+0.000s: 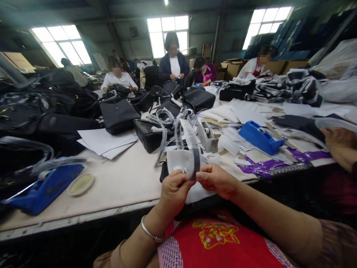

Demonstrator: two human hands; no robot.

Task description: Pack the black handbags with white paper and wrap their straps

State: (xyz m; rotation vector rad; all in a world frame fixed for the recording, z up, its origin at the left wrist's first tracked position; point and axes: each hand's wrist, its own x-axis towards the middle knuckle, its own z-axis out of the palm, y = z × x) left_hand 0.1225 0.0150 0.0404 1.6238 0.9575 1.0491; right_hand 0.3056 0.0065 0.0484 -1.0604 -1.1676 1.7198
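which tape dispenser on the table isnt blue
The grey tape dispenser, between the blue dispenser on the left and the blue dispenser on the right.

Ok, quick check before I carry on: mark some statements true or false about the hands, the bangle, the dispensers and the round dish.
1. The left hand and right hand are both at the strap. True.
2. The silver bangle is on the right wrist. False: it is on the left.
3. The round dish sits on top of a blue dispenser. False: it lies on the table beside it.
4. Purple plastic lies near the table's edge. True.
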